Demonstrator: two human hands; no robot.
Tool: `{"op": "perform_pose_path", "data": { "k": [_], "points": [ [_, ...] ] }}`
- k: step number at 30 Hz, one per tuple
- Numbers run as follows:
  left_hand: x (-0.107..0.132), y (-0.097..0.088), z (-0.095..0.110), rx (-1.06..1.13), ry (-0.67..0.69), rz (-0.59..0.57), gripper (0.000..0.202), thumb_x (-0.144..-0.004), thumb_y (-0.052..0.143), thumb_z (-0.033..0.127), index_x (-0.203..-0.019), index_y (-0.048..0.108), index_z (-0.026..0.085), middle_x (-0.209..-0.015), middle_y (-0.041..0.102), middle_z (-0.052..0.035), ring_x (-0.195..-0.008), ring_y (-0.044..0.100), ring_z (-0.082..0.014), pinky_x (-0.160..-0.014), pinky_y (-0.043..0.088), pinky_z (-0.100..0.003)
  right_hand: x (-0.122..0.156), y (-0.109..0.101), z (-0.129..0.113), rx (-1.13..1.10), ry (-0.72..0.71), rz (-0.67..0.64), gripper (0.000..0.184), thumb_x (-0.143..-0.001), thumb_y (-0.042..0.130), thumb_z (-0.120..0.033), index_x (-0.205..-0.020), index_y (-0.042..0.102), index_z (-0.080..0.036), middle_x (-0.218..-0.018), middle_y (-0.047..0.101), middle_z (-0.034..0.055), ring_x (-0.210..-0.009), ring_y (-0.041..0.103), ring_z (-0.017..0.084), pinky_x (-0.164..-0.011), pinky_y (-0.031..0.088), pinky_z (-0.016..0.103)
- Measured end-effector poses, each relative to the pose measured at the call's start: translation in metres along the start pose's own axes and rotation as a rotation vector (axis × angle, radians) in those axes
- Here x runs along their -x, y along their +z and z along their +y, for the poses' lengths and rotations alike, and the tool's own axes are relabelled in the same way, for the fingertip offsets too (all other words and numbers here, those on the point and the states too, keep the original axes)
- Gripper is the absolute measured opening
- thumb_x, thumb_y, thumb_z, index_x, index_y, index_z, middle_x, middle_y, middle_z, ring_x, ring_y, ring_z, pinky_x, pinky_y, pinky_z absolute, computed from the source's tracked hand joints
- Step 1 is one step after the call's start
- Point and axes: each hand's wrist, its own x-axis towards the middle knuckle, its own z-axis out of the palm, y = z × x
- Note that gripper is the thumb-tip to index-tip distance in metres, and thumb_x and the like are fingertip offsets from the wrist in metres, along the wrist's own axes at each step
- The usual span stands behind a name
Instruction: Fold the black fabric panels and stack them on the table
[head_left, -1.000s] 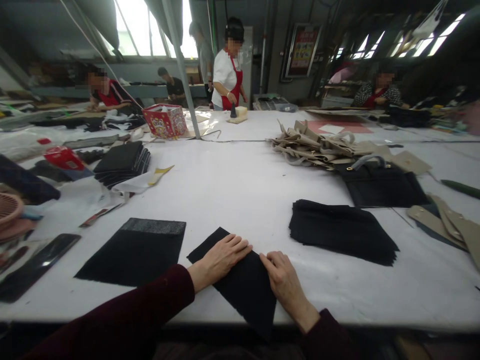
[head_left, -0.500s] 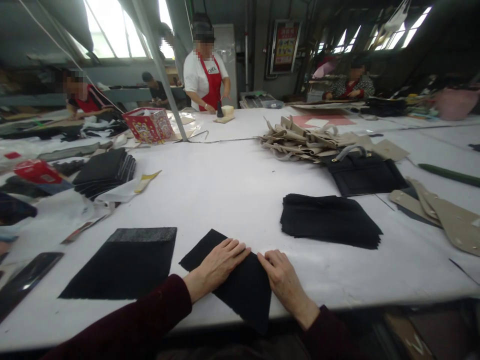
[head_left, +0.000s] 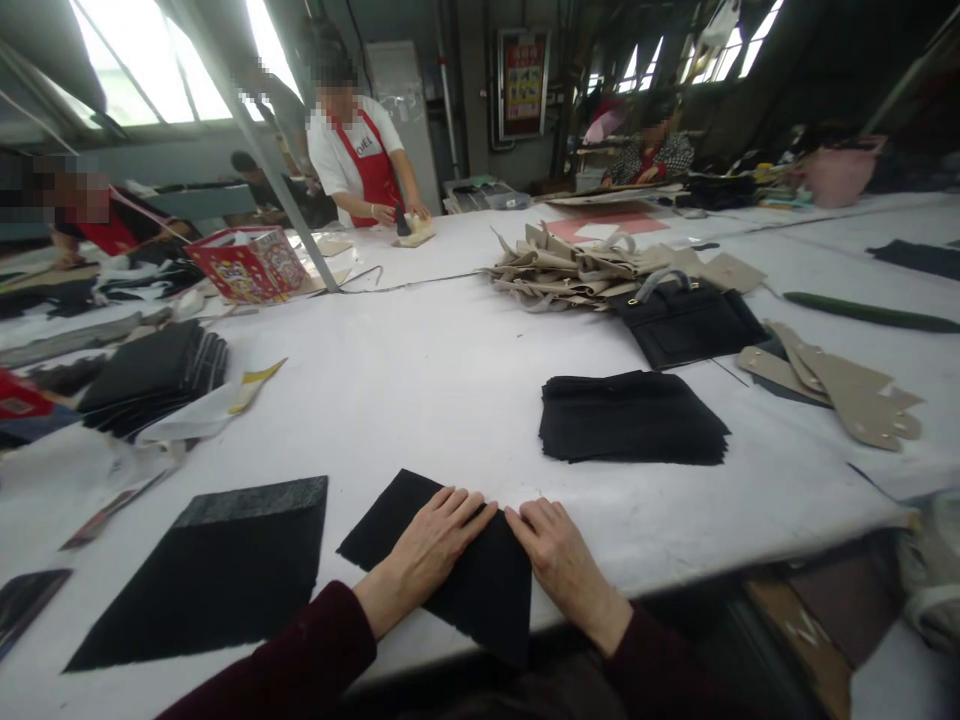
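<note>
A black fabric piece (head_left: 390, 520) lies at the near edge of the white table (head_left: 450, 380), its corner hanging over the edge. My left hand (head_left: 431, 545) rests flat on it, fingers stretched out. My right hand (head_left: 555, 555) lies flat at its right edge, fingers together and extended, touching the cloth and the table. A larger black piece (head_left: 217, 570) with a grey band lies to the left. A stack of black pieces (head_left: 630, 418) sits ahead to the right.
Beige bag parts (head_left: 585, 268) and a black handbag (head_left: 686, 320) lie at the back right, tan cut shapes (head_left: 840, 385) further right. A black stack (head_left: 150, 370) and a red box (head_left: 251, 265) stand at the left. A person in a red apron (head_left: 360, 160) works across the table.
The view has swung to the right and slightly down. Both hands stay flat on the black piece in nearly the same pose.
</note>
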Motion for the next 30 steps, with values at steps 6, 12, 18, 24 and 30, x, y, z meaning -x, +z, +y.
{"op": "perform_pose_path", "data": {
  "k": [6,12,18,24,30],
  "points": [
    [-0.004,0.004,0.002,0.023,-0.009,-0.014,0.061,-0.089,0.042,0.004,-0.147,0.031,0.022,-0.117,0.056,-0.0066,-0.106,0.051,-0.0217,-0.098,0.041,-0.036,0.006,-0.004,-0.002,0.014,0.054,-0.001,0.030,-0.092,0.049,-0.010,-0.122,0.058,-0.012,-0.091,0.055,0.0081,-0.085,0.047,0.022,-0.077,0.039,0.037],
    [-0.008,0.008,0.004,-0.011,0.011,0.020,0.064,-0.086,0.044,0.004,-0.145,0.036,0.025,-0.116,0.056,-0.0063,-0.107,0.052,-0.0226,-0.106,0.036,-0.042,0.008,-0.009,-0.006,0.022,0.108,0.014,0.030,-0.093,0.046,-0.009,-0.120,0.058,-0.013,-0.090,0.054,0.0079,-0.083,0.046,0.022,-0.075,0.038,0.037],
    [-0.010,0.015,0.004,0.037,0.062,0.035,0.055,-0.089,0.041,0.004,-0.142,0.039,0.018,-0.130,0.053,-0.0092,-0.114,0.051,-0.0227,-0.101,0.042,-0.036,0.011,-0.010,-0.009,0.004,0.185,-0.005,0.030,-0.093,0.047,-0.009,-0.120,0.058,-0.013,-0.090,0.054,0.0073,-0.084,0.045,0.022,-0.076,0.037,0.038],
    [-0.014,0.018,0.005,0.081,0.066,0.058,0.058,-0.086,0.037,-0.001,-0.140,0.042,0.017,-0.126,0.056,-0.0106,-0.110,0.055,-0.0214,-0.096,0.048,-0.035,0.012,-0.009,-0.014,0.020,0.267,0.041,0.038,-0.092,0.045,-0.008,-0.128,0.054,-0.013,-0.087,0.053,0.0065,-0.081,0.045,0.022,-0.075,0.037,0.038],
    [-0.016,0.015,0.007,0.057,0.070,0.053,0.061,-0.087,0.037,0.000,-0.144,0.039,0.019,-0.123,0.057,-0.0100,-0.110,0.055,-0.0219,-0.094,0.048,-0.036,0.013,-0.008,-0.015,0.013,0.257,0.015,0.039,-0.091,0.045,-0.007,-0.129,0.054,-0.012,-0.086,0.053,0.0066,-0.081,0.045,0.022,-0.075,0.036,0.038]
  ]
}}
